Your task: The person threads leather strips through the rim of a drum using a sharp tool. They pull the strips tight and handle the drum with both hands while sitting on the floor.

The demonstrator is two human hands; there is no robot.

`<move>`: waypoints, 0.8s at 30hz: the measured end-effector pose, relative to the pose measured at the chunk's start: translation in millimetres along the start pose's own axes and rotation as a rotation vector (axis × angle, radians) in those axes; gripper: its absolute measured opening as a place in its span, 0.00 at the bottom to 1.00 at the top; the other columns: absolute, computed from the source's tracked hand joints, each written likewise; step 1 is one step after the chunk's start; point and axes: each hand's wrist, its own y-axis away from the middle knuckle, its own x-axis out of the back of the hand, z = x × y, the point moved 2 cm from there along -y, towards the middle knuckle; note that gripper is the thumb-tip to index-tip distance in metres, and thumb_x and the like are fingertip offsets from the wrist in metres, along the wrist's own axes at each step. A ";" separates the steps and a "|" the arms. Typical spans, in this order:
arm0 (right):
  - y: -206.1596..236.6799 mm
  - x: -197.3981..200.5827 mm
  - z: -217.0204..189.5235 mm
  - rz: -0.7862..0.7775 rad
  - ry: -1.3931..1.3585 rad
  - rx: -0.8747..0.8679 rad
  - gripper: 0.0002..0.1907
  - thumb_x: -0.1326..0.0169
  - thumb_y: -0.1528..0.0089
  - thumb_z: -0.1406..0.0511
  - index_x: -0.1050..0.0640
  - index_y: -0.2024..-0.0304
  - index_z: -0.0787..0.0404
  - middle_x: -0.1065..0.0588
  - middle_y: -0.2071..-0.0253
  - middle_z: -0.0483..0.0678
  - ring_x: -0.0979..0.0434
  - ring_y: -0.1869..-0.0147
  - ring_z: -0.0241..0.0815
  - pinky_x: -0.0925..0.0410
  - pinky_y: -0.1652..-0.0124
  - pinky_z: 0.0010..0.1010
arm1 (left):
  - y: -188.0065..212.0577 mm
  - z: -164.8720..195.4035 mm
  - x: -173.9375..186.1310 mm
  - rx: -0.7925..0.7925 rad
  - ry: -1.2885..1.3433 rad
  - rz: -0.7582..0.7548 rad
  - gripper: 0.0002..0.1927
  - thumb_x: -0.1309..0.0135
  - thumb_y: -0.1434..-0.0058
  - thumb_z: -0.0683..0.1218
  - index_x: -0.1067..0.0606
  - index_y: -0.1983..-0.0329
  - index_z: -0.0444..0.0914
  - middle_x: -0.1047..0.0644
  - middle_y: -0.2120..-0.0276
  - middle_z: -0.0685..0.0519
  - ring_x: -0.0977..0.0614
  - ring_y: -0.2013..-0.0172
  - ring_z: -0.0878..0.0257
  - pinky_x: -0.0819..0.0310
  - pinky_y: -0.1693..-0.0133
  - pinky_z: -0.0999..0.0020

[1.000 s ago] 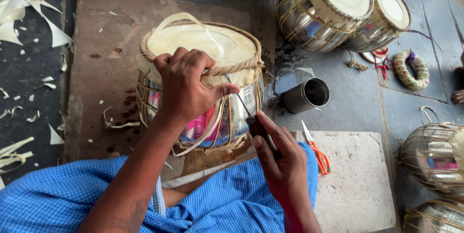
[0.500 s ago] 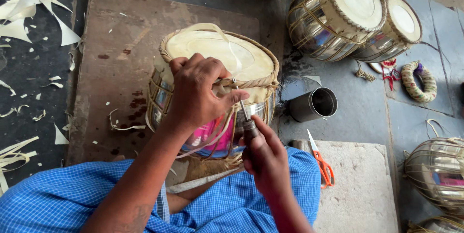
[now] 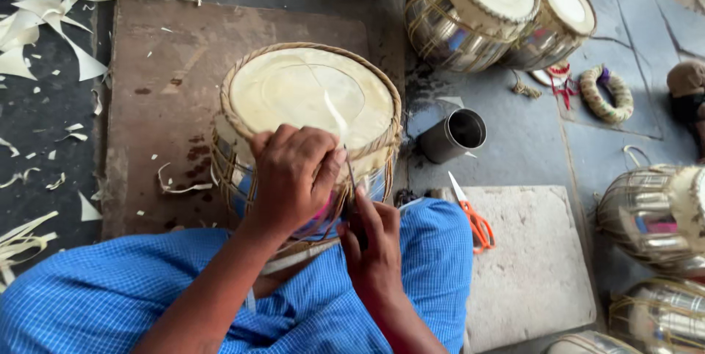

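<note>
A metal drum [image 3: 312,97] with a pale skin head and a braided rim stands in front of me on a brown board [image 3: 169,67]. My left hand [image 3: 290,178] grips the near rim and the lacing on the drum's side. My right hand [image 3: 374,247] is just below it, closed on a thin dark-handled tool [image 3: 351,178] whose point is at the lacing by the rim. A loose pale strip lies across the drum head. My blue checked cloth [image 3: 220,302] covers my lap below the drum.
A steel cup [image 3: 455,134] lies on its side to the right, and orange-handled scissors [image 3: 474,218] rest on a stone slab [image 3: 529,273]. More metal drums [image 3: 477,1] stand at the top and right. Pale skin scraps [image 3: 44,23] litter the left floor.
The view has shifted so the drum sits higher and more central. My right hand has moved in closer under my left, bringing the tool up to the rim lacing.
</note>
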 end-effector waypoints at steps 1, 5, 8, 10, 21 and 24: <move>4.8 8.0 -2.9 -0.022 -0.002 0.037 0.35 0.37 0.42 0.70 0.32 0.33 0.57 0.32 0.48 0.59 0.26 0.49 0.50 0.27 0.54 0.38 | 7.7 4.4 2.5 0.005 -0.014 -0.010 0.06 0.44 0.32 0.49 0.24 0.59 0.42 0.21 0.62 0.58 0.24 0.60 0.58 0.44 0.51 0.57; 11.9 49.1 -1.9 -0.064 -0.348 -0.100 0.21 0.43 0.35 0.66 0.27 0.39 0.57 0.25 0.55 0.57 0.23 0.57 0.50 0.27 0.59 0.34 | 43.0 26.8 3.1 0.038 -0.059 -0.126 0.03 0.43 0.35 0.49 0.21 0.61 0.48 0.22 0.66 0.61 0.25 0.63 0.61 0.45 0.53 0.57; 6.3 59.7 11.1 -0.312 -1.110 -0.648 0.23 0.52 0.30 0.58 0.27 0.39 0.66 0.20 0.63 0.59 0.22 0.70 0.46 0.27 0.69 0.31 | 65.1 47.8 1.1 -0.057 -0.019 -0.131 0.02 0.43 0.35 0.48 0.21 0.60 0.51 0.21 0.64 0.65 0.25 0.63 0.65 0.47 0.53 0.58; 2.3 64.2 12.8 -0.514 -1.567 -0.563 0.30 0.57 0.23 0.49 0.27 0.43 0.73 0.19 0.63 0.60 0.20 0.70 0.47 0.27 0.70 0.31 | 74.3 56.4 1.8 -0.116 0.031 -0.122 0.03 0.42 0.37 0.48 0.21 0.60 0.50 0.21 0.63 0.64 0.24 0.60 0.65 0.46 0.52 0.58; 62.6 166.5 27.7 -0.692 -0.577 -0.929 0.16 0.44 0.38 0.66 0.17 0.49 0.63 0.21 0.72 0.49 0.24 0.70 0.33 0.31 0.71 0.25 | 89.1 51.8 -1.7 -0.132 -0.029 -0.053 0.05 0.41 0.35 0.46 0.24 0.57 0.46 0.21 0.64 0.64 0.24 0.64 0.65 0.45 0.53 0.60; 59.2 219.4 30.6 -0.648 -0.603 -0.517 0.10 0.42 0.37 0.66 0.16 0.58 0.65 0.20 0.70 0.49 0.21 0.67 0.39 0.30 0.68 0.30 | 93.9 50.6 -7.9 -0.168 -0.049 -0.012 0.07 0.42 0.33 0.46 0.26 0.55 0.44 0.21 0.61 0.61 0.25 0.65 0.64 0.44 0.54 0.60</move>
